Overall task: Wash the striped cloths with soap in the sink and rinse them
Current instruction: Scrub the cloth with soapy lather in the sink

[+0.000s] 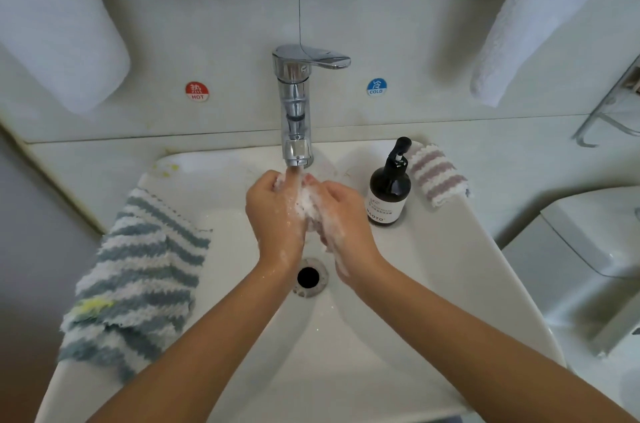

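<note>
Both my hands meet under the faucet spout (297, 155), over the sink basin (398, 284). My left hand (275, 214) and my right hand (341, 218) curl their fingers round a white foamy wad (306, 204) pressed between them; suds hide whether it is a cloth. Lather also covers my right palm and wrist. A blue-and-white striped cloth (138, 280) hangs over the sink's left rim. Folded on the right rim, behind the dark soap pump bottle (389, 190), lies a purple-and-white striped cloth (436, 174).
The open drain (308, 277) lies just below my wrists. The faucet lever (325, 58) points right, toward the cold sticker. White towels hang at upper left (59, 24) and upper right (533, 24). A toilet (588, 256) stands to the right of the sink.
</note>
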A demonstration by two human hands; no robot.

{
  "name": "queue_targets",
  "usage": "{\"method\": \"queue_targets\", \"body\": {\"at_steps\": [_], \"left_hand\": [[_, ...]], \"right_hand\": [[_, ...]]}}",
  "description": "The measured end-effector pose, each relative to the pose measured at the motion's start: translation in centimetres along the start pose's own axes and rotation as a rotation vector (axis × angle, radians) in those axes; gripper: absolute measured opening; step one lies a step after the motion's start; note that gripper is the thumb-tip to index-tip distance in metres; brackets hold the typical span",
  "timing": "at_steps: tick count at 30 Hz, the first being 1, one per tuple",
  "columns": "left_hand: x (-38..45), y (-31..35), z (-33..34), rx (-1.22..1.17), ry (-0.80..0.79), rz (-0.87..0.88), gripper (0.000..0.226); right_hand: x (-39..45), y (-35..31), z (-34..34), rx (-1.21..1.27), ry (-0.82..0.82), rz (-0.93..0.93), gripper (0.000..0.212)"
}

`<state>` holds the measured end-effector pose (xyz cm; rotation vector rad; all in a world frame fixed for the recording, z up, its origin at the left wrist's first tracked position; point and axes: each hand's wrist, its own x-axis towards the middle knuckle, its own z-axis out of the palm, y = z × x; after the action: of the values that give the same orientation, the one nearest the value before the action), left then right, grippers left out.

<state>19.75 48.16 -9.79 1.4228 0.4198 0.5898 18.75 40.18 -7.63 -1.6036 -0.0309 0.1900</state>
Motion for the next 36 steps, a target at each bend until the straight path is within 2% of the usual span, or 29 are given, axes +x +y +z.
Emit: {"method": "queue_targets", "body": {"at_steps": [4, 8, 11, 14, 17, 19, 23, 25, 27, 28, 31, 34, 36], "left_hand": [[1.4, 0.6, -1.5, 0.119, -0.038, 0.033, 0.051], [2.8, 1.3, -2.9, 0.209, -0.099, -0.066, 0.038], [3.2, 2.5, -3.2, 0.223, -0.173, -0.131, 0.037], [3.7, 3.1, -3.8, 0.112, -0.283, -0.230, 0.023], [3.7, 3.1, -3.9, -0.027, -0.316, -0.271, 0.017], [3.4, 2.9, -3.8, -0.031, -0.259, -0.234, 0.016], [2.8, 2.6, -3.2, 0.080, -0.174, -0.017, 0.015], [2.4, 2.6, -2.8, 0.096, -0.161, 0.097, 0.018], [1.8, 2.6, -2.4, 0.097, -0.182, 0.130, 0.018], [1.4, 2.3, -2.1, 0.095, -0.194, 0.116, 0.015], [0.1, 1.2, -1.3, 0.056, -0.199, -0.017, 0.012], [-0.4, 0.4, -0.8, -0.022, -0.193, -0.207, 0.015], [-0.5, 0.1, -0.4, -0.085, -0.235, -0.244, 0.013]], "right_hand": [[0.7, 0.0, -1.5, 0.023, 0.003, -0.034, 0.024], [0.8, -0.6, -2.5, 0.069, -0.073, -0.021, 0.012], [0.6, -0.8, -2.3, 0.063, -0.136, -0.048, 0.021], [0.9, -0.8, -2.5, 0.034, -0.126, -0.116, 0.028], [1.3, -0.6, -2.7, 0.007, -0.044, -0.176, 0.023], [1.5, -0.3, -2.7, -0.068, 0.012, -0.236, 0.011], [1.4, -0.3, -2.2, -0.093, 0.106, -0.276, 0.042], [1.3, -0.4, -2.1, -0.021, 0.138, -0.227, 0.044], [1.4, -0.3, -2.1, 0.058, 0.147, -0.152, 0.043], [1.3, -0.3, -2.0, 0.076, 0.138, -0.115, 0.042], [0.7, 0.5, -1.1, 0.078, 0.089, -0.020, 0.020], [0.7, 1.4, -0.6, 0.127, 0.123, 0.017, 0.025], [0.9, 1.5, -0.6, 0.178, 0.140, 0.035, 0.021]]}}
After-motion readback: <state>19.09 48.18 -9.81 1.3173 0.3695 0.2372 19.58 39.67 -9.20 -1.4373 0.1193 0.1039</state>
